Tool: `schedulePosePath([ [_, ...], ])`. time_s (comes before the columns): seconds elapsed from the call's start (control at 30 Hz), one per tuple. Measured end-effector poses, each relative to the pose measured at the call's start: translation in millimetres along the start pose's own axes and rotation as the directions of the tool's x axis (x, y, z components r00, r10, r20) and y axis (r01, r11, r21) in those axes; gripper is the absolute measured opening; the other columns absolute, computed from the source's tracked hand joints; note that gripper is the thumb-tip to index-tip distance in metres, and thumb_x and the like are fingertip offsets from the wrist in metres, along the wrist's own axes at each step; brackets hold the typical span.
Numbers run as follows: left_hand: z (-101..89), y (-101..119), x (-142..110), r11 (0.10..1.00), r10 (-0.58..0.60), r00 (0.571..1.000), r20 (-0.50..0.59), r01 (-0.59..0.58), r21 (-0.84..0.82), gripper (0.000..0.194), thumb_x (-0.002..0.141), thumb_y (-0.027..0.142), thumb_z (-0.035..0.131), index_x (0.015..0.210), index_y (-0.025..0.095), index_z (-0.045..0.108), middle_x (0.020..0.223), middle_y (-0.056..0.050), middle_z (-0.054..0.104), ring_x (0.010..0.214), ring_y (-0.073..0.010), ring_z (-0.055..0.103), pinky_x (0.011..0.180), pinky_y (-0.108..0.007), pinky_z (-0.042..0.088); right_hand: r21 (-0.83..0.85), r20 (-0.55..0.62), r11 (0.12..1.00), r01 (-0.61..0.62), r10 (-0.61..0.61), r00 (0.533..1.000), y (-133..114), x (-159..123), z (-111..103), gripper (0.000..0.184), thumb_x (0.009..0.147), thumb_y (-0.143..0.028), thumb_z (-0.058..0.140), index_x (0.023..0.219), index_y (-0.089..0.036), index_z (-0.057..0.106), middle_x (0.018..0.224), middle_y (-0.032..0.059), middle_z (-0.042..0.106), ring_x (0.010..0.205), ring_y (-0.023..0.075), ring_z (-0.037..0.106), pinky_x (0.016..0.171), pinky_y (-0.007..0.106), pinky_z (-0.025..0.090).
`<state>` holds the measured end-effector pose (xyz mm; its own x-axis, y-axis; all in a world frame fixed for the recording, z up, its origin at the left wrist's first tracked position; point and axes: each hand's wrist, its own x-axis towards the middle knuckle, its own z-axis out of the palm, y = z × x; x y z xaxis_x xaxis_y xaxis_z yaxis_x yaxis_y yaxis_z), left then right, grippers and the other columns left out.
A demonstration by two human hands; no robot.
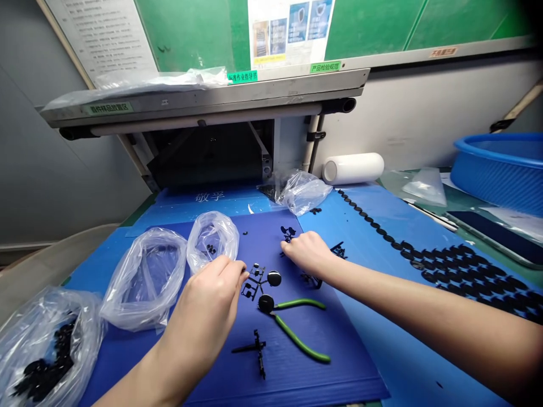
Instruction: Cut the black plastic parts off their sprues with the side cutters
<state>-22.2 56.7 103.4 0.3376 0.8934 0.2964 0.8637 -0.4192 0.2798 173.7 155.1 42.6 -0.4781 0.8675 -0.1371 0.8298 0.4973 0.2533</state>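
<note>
My left hand (pixel 210 305) hovers over the dark blue corrugated sheet (pixel 297 373), fingers pinched together beside a black plastic sprue frame with round discs (pixel 259 280); whether it grips the frame I cannot tell. My right hand (pixel 306 252) rests farther back, fingers curled on a small black sprue piece (pixel 288 232). Green-handled cutters (pixel 297 325) lie closed just in front of the discs. Another black sprue stick (pixel 257 350) lies near the sheet's front.
Three clear plastic bags (pixel 144 277) sit at left, the nearest (pixel 46 350) holding black parts. Another bag (pixel 303 189) lies behind. Rows of black discs (pixel 462 268) cover the right mat. A white roll (pixel 354 168), a blue basin (pixel 500 167) and a shelf (pixel 203 99) stand behind.
</note>
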Motion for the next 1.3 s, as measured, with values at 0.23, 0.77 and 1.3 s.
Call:
schedulePosePath([
  [0.23,-0.7,0.6,-15.4,0.997,0.076,0.993,-0.086,-0.074,0.028,0.015,0.085,0.017,0.041,0.091,0.017,0.054,0.080,-0.004,0.055,0.071,-0.0184,0.056,0.066,-0.033,0.044,-0.006,-0.178,1.000,-0.020,0.018,0.984,11.0,-4.2,-1.0,0.015,0.086,-0.025,0.048,0.089,-0.013,0.056,0.074,-0.0002,0.060,0.064,0.0127,0.058,0.060,0.030,0.047],
  [0.77,-5.5,-1.2,-39.0,0.991,0.129,0.982,-0.141,-0.123,0.051,0.015,0.085,0.013,0.040,0.095,0.017,0.052,0.078,-0.002,0.055,0.069,-0.0129,0.055,0.068,-0.023,0.041,0.550,-0.474,0.767,0.330,-0.039,0.880,-0.6,-100.0,-15.6,0.009,0.083,-0.013,0.037,0.086,-0.021,0.041,0.074,-0.0002,0.049,0.061,0.0122,0.045,0.056,0.023,0.037],
  [1.3,-7.9,-0.7,-49.9,0.995,0.081,0.996,0.043,-0.078,-0.058,0.014,0.084,0.011,0.042,0.092,0.019,0.051,0.076,-0.001,0.055,0.066,-0.0123,0.054,0.063,-0.022,0.042,0.629,-0.348,0.691,0.356,-0.158,0.924,-13.0,-124.2,-13.7,0.015,0.079,-0.009,0.034,0.083,-0.023,0.035,0.076,0.0000,0.046,0.062,0.0127,0.048,0.055,0.023,0.042],
])
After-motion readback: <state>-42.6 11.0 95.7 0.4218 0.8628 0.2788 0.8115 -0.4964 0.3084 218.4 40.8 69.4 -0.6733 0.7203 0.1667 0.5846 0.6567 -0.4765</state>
